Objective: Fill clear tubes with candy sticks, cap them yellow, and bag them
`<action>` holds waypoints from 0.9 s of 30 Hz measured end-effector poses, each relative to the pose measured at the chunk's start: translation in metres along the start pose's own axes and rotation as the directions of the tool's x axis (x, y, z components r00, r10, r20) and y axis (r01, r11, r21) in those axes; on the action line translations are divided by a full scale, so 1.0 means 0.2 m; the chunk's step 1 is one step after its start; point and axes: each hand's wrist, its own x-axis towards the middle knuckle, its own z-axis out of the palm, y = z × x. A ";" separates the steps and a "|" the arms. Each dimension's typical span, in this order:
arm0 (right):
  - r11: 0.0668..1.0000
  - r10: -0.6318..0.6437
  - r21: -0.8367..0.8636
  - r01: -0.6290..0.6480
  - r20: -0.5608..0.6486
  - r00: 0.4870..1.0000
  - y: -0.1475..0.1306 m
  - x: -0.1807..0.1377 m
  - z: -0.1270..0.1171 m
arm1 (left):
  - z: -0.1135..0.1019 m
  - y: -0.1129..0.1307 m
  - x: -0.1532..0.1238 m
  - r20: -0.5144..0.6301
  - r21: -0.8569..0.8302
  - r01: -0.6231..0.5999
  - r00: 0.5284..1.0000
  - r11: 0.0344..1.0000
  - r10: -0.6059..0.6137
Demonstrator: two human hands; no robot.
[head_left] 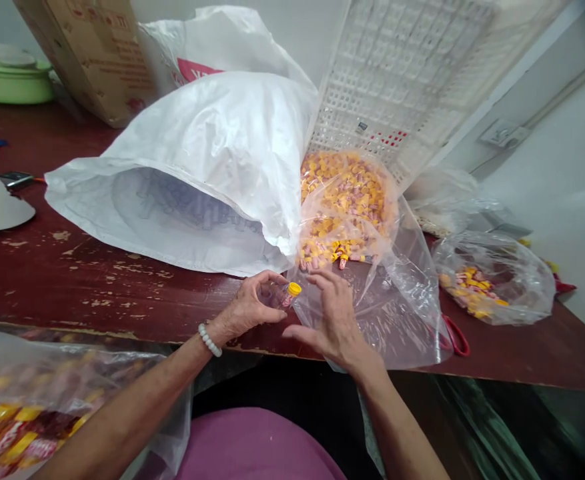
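Observation:
Near the table's front edge, my left hand (pixel 252 301) holds a small clear tube (pixel 289 295) with a yellow cap and pink-and-white contents. The tube is tilted, its cap toward my right hand. My right hand (pixel 333 313) is apart from the tube, thumb and fingers spread, with nothing visible in it. Behind my hands, a large white sack (pixel 212 147) lies with its mouth toward me and many clear tubes (pixel 192 200) inside. To its right, a clear plastic bag (pixel 352 200) is full of small yellow-capped pieces, some near its opening.
A white perforated crate (pixel 397 87) leans behind the bag. Another clear bag (pixel 492 280) with yellow pieces and red scissor handles (pixel 456 335) are at right. A bag of filled yellow-capped tubes (pixel 17 427) sits lower left. A cardboard box (pixel 89 60) and green basin (pixel 9 80) stand behind.

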 end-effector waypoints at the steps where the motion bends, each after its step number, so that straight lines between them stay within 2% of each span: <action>1: 0.999 -0.016 -0.027 0.016 0.019 1.000 -0.01 -0.01 0.02 | 0.00 0.01 -0.01 0.005 -0.031 0.034 0.999 0.999 -0.034; 5: 0.999 -0.032 -0.043 0.032 -0.018 0.999 -0.04 -0.02 0.11 | 0.04 0.03 -0.03 0.050 -0.179 0.179 0.984 0.967 -0.172; 7: 0.999 -0.036 -0.019 0.035 -0.047 0.998 -0.05 -0.02 0.12 | 0.05 0.02 -0.03 0.062 -0.244 0.205 0.979 0.948 -0.196; 12: 0.997 -0.026 0.072 0.024 0.034 0.999 -0.06 0.03 0.04 | 0.07 0.01 -0.01 0.074 -0.342 0.207 0.978 0.917 -0.193; 14: 0.994 0.044 0.100 -0.051 0.071 0.997 0.01 0.05 -0.01 | 0.05 0.01 -0.01 0.052 -0.352 0.204 0.979 0.914 -0.199; 15: 0.983 0.147 0.096 -0.153 0.068 0.987 0.07 0.07 -0.02 | 0.04 0.01 0.00 0.028 -0.346 0.204 0.978 0.916 -0.207; 16: 0.955 0.281 0.079 -0.284 0.052 0.958 0.14 0.09 -0.03 | 0.02 0.01 0.00 0.003 -0.335 0.204 0.977 0.920 -0.215; 17: 0.900 0.432 0.056 -0.432 0.008 0.902 0.23 0.11 -0.03 | 0.00 0.01 0.00 -0.019 -0.321 0.204 0.975 0.925 -0.221; 18: 0.819 0.574 -0.009 -0.574 -0.025 0.819 0.33 0.13 -0.02 | -0.01 0.01 0.00 -0.035 -0.307 0.206 0.973 0.929 -0.227; 19: 0.777 0.626 -0.046 -0.628 -0.053 0.778 0.42 0.16 0.00 | -0.02 0.00 0.00 -0.044 -0.296 0.210 0.972 0.932 -0.233; 21: 0.723 0.679 -0.088 -0.685 -0.090 0.729 0.58 0.20 0.05 | -0.02 0.00 0.00 -0.061 -0.277 0.212 0.969 0.937 -0.237; 23: 0.697 0.703 -0.096 -0.711 -0.105 0.703 0.68 0.24 0.11 | -0.01 0.00 0.00 -0.082 -0.253 0.216 0.967 0.943 -0.243; 27: 0.686 0.720 -0.047 -0.726 -0.099 0.686 0.74 0.24 0.14 | 0.03 0.03 0.00 -0.115 -0.187 0.197 0.969 0.962 -0.220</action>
